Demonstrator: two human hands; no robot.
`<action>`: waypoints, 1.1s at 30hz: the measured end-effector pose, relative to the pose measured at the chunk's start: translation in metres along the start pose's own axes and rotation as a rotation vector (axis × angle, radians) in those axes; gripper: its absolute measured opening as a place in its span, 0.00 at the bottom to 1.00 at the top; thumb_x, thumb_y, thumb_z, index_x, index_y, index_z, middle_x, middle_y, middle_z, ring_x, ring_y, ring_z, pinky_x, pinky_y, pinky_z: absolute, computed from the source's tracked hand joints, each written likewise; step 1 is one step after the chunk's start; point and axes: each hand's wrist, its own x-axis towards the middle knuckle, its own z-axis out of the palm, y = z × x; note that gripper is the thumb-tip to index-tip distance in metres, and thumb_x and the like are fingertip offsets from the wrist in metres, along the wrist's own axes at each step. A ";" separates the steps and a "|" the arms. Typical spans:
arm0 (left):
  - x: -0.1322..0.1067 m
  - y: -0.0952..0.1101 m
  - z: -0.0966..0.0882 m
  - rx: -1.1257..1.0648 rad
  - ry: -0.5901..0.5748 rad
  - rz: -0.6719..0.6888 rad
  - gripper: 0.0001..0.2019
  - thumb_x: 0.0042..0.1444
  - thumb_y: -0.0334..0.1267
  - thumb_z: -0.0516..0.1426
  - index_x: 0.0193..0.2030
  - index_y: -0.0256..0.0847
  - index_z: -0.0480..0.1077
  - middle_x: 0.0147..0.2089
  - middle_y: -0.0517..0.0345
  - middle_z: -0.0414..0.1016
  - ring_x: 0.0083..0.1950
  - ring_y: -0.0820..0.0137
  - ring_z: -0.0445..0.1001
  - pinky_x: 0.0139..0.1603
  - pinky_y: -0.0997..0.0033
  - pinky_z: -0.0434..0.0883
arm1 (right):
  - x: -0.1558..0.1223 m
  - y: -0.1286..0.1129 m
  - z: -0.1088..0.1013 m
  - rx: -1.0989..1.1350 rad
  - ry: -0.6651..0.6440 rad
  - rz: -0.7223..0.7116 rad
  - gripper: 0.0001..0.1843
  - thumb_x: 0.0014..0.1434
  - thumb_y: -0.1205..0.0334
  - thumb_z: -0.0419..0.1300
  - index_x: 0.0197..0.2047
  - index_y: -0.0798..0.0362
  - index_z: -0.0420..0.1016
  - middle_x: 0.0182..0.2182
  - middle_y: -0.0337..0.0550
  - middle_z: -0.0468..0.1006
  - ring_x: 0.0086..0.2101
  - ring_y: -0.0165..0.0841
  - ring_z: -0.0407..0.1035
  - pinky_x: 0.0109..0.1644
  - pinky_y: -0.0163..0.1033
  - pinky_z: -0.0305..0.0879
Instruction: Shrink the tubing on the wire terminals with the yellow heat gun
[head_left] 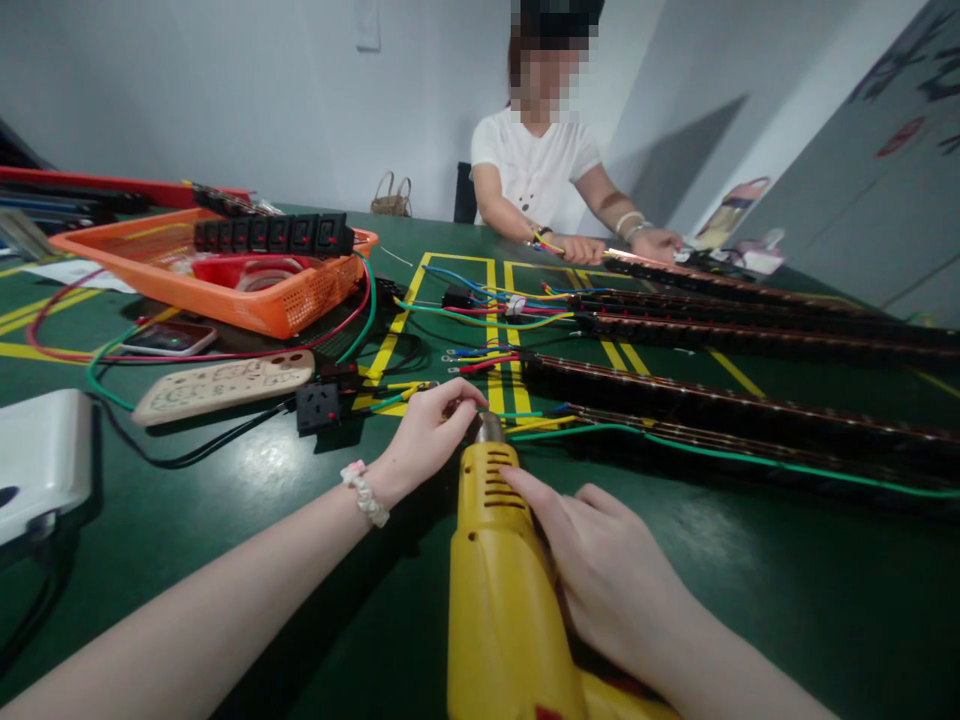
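My right hand point(607, 570) is wrapped round a yellow heat gun point(499, 590), index finger along its vented side. The gun's metal nozzle point(491, 428) points away from me, close to the fingertips of my left hand point(435, 430). That hand is closed in a pinch on thin yellow and green wires point(536, 431), which show on both sides of it. The pinched spot itself is hidden behind the fingers and nozzle. To the right, these wires run into a long dark strip point(675, 440) with copper-coloured bars.
At the left stand an orange basket point(285, 312) holding a row of black sockets point(270, 235), a patterned phone case point(225, 388), a black socket point(318, 408) and a white box point(45, 460). More wired strips point(735, 395) lie right. Opposite, a person's hands point(581, 250) handle another strip.
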 end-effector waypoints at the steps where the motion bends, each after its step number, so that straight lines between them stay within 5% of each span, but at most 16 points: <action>1: 0.000 0.000 0.000 -0.003 -0.003 -0.007 0.09 0.56 0.30 0.49 0.33 0.38 0.71 0.28 0.62 0.72 0.28 0.75 0.68 0.30 0.78 0.64 | 0.000 0.000 0.000 0.011 -0.018 0.003 0.40 0.44 0.77 0.51 0.62 0.59 0.50 0.36 0.44 0.78 0.28 0.33 0.68 0.36 0.40 0.54; 7: 0.000 0.002 0.000 0.000 -0.009 -0.039 0.09 0.56 0.32 0.50 0.34 0.38 0.72 0.26 0.63 0.69 0.26 0.76 0.65 0.28 0.77 0.61 | 0.000 0.002 0.000 0.023 -0.050 0.024 0.40 0.43 0.76 0.53 0.61 0.59 0.50 0.31 0.41 0.77 0.27 0.34 0.68 0.35 0.41 0.55; 18: -0.001 0.000 -0.001 0.002 -0.030 -0.057 0.10 0.56 0.33 0.49 0.34 0.38 0.71 0.22 0.64 0.64 0.23 0.76 0.62 0.25 0.77 0.58 | -0.028 0.023 -0.011 -0.107 0.085 0.064 0.34 0.45 0.76 0.48 0.59 0.58 0.55 0.21 0.37 0.71 0.21 0.32 0.63 0.27 0.35 0.57; 27: -0.001 -0.001 -0.001 0.027 -0.059 -0.084 0.10 0.58 0.35 0.48 0.36 0.39 0.71 0.22 0.64 0.64 0.25 0.74 0.64 0.26 0.75 0.59 | -0.046 0.036 -0.008 -0.055 0.070 0.136 0.33 0.49 0.73 0.48 0.60 0.59 0.50 0.31 0.46 0.79 0.27 0.35 0.72 0.32 0.39 0.67; 33: -0.002 -0.003 -0.001 0.319 -0.068 -0.078 0.09 0.58 0.36 0.49 0.38 0.42 0.69 0.25 0.63 0.69 0.28 0.71 0.67 0.31 0.71 0.59 | -0.044 0.033 -0.009 -0.050 0.089 0.134 0.36 0.47 0.75 0.46 0.61 0.61 0.48 0.31 0.47 0.80 0.27 0.35 0.74 0.31 0.39 0.69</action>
